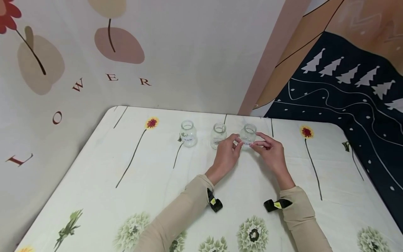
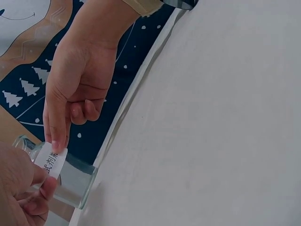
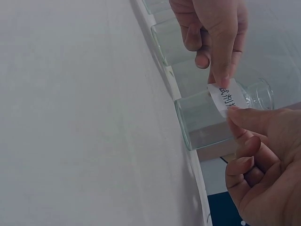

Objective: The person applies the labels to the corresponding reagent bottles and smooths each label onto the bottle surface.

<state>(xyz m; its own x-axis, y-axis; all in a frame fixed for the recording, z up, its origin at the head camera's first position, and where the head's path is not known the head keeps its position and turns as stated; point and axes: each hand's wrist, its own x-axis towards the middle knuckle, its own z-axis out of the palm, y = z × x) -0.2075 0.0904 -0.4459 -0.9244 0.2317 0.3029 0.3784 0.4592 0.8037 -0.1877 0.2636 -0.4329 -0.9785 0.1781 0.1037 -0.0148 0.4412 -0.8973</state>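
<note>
A clear glass jar (image 1: 249,130) stands upright at the right end of a row of jars. Across its front lies a small white paper label (image 3: 228,100) with handwritten black characters. My left hand (image 1: 227,153) pinches one end of the label between thumb and finger. At the label's other end, my right hand (image 1: 273,154) holds it with thumb and forefinger, the remaining fingers loosely bent. In the left wrist view the label lies close against the glass; how firmly it sticks cannot be told.
Two more glass jars stand to the left: a middle jar (image 1: 218,134) near my left hand and a far jar (image 1: 188,133), both bearing white labels. The table (image 1: 151,206) has a white flower-printed cloth. A printed curtain (image 1: 195,63) hangs behind it.
</note>
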